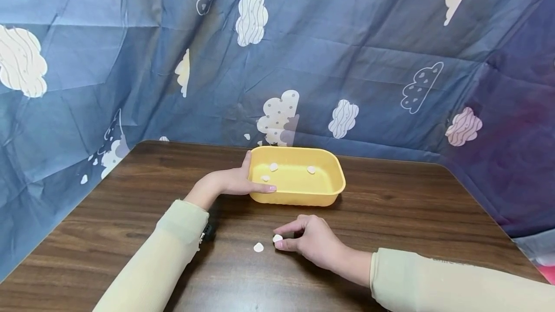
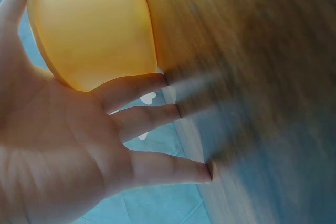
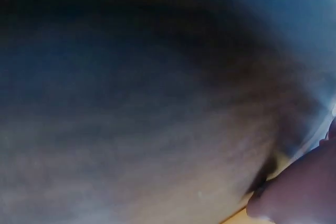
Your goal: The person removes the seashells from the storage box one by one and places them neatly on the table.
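In the head view, a yellow plastic tub (image 1: 303, 200) stands toward the back of the table with three small white pieces (image 1: 311, 170) inside. My left hand (image 1: 236, 180) rests against its left end, the thumb lying along the front rim. The left wrist view shows straight, spread fingers (image 2: 149, 121) beside the tub wall (image 2: 97, 30), their tips down at the tabletop. Nearer me, my right hand (image 1: 316, 244) pinches a small rounded white piece (image 1: 277, 238) between thumb and forefinger, low over the table. Just left of it lies another white piece (image 1: 258, 247), slightly pointed on top.
The dark wood-grain table (image 1: 412, 215) extends to both sides of the tub. Behind it hangs a blue cloth (image 1: 368, 61) printed with clouds, which also closes off the sides. A small black object (image 1: 209, 231) sits at the left sleeve's cuff.
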{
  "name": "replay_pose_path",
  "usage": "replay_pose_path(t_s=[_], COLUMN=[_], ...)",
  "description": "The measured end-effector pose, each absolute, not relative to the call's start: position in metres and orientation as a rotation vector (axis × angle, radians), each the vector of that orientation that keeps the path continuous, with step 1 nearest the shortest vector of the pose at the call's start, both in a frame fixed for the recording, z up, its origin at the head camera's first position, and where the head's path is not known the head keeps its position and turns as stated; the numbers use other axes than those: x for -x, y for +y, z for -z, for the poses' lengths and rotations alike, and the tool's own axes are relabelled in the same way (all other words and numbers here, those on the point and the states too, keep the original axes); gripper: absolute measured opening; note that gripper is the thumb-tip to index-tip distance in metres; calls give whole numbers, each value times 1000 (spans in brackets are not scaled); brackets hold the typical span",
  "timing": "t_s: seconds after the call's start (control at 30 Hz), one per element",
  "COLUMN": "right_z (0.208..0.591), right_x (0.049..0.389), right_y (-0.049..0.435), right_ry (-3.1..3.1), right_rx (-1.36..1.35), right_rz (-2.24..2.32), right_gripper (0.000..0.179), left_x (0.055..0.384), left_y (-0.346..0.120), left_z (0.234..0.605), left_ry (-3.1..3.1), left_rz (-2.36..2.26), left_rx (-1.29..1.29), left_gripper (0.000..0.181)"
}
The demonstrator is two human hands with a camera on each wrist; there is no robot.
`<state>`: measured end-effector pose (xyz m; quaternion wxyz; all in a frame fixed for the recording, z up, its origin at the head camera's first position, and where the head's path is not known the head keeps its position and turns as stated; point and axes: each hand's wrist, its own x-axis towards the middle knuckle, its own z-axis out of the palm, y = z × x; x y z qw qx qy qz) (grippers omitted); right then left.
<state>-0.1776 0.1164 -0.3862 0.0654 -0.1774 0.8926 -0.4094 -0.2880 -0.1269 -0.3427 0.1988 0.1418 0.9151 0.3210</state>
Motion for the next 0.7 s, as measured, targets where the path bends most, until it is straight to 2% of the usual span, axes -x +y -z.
replay_pose_path(t_s=[0.7], right_z=[392], right_x=[173], right_y=[112], right_ry=[2745], right_rx=[582], right_rz=[1142], right_gripper=[25], left_x=[287], left_y=[-128], left_z=[340], left_ry=[2547], left_rz=[-914], left_rx=[-399], left_gripper=[143])
